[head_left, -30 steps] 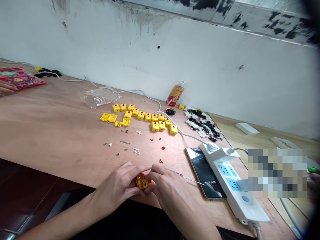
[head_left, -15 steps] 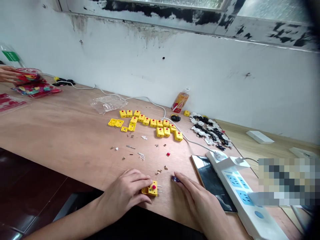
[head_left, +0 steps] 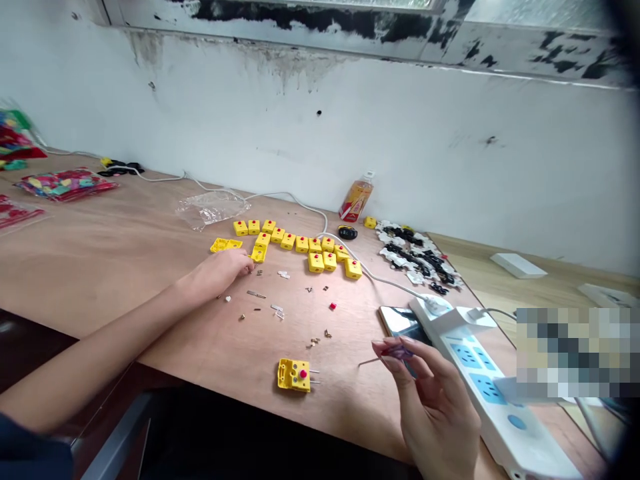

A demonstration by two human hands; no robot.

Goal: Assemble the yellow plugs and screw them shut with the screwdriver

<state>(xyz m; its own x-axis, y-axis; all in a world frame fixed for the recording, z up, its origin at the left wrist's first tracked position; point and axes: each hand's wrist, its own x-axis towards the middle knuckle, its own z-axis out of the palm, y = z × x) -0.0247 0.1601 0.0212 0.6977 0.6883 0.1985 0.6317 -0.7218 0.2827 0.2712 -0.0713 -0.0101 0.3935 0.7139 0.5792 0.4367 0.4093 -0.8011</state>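
Note:
My right hand [head_left: 435, 393] pinches a small screwdriver [head_left: 399, 353] by its purple handle, with the thin shaft pointing left above the table. Far from it, my left hand [head_left: 227, 270] reaches to the open yellow cases, its fingertips together and pointing down beside tiny metal parts [head_left: 259, 273]. Whatever its fingers pinch is too small to make out. Near the front edge lies an open yellow casing [head_left: 294, 375] with a red button, screws and two metal prongs sticking out to the right. An open yellow shell [head_left: 226, 245] lies just beyond my left hand.
Several yellow blocks with red buttons [head_left: 301, 244] form a row. Small screws [head_left: 313, 343], a red cap [head_left: 333, 306] and white bits [head_left: 278, 311] are scattered mid-table. Right stand a power strip [head_left: 473, 380], a phone [head_left: 400, 321] and black-and-white parts [head_left: 417, 257]. A bottle [head_left: 357, 199] leans behind.
My left hand has let go of the yellow casing and moved far left and forward to the small parts. My right hand has lifted and turned, with the screwdriver's shaft now showing.

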